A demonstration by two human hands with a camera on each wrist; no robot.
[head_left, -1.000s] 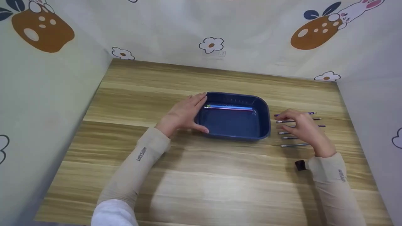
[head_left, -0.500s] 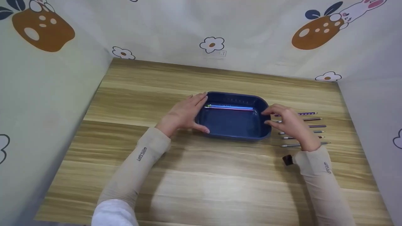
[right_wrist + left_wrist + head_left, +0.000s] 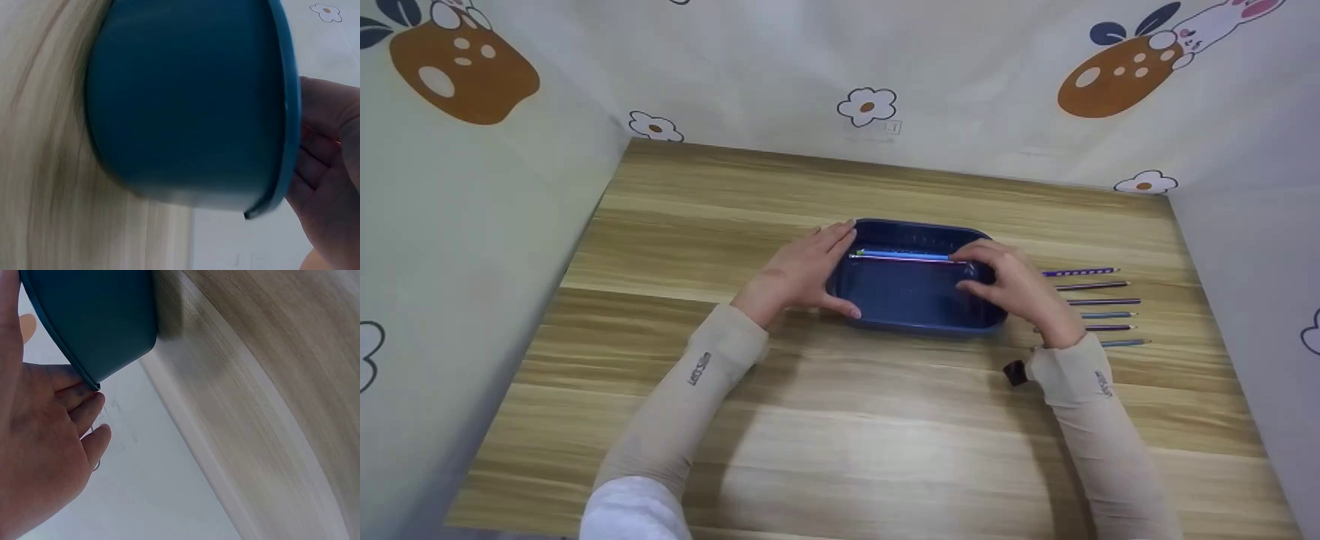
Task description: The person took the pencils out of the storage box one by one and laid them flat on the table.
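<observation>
A dark blue plastic box (image 3: pixel 900 328) stands on the wooden table. My left hand (image 3: pixel 791 274) rests on its left end, fingers straight along the rim and thumb over the near left corner. In the left wrist view, the box's outer wall (image 3: pixel 101 315) appears teal beside that hand. Inside the box, blue and purplish pencils (image 3: pixel 904 256) lie along the far side. My right hand (image 3: pixel 1012 281) reaches over the right end into the box. Its fingertips are by the pencils' right ends, thumb apart, and I see nothing held. In the right wrist view, the rim hides its fingertips.
Several pencils (image 3: pixel 1102 301) lie in a row on the table, right of the box, partly hidden by the right hand and wrist. A black wrist piece (image 3: pixel 1015 373) sticks out from the right sleeve. Patterned cloth walls (image 3: pixel 765 82) border the table (image 3: pixel 840 450).
My right hand has moved left from the row of pencils on the table, over the box's right rim and into the box. The left hand and the box have stayed put.
</observation>
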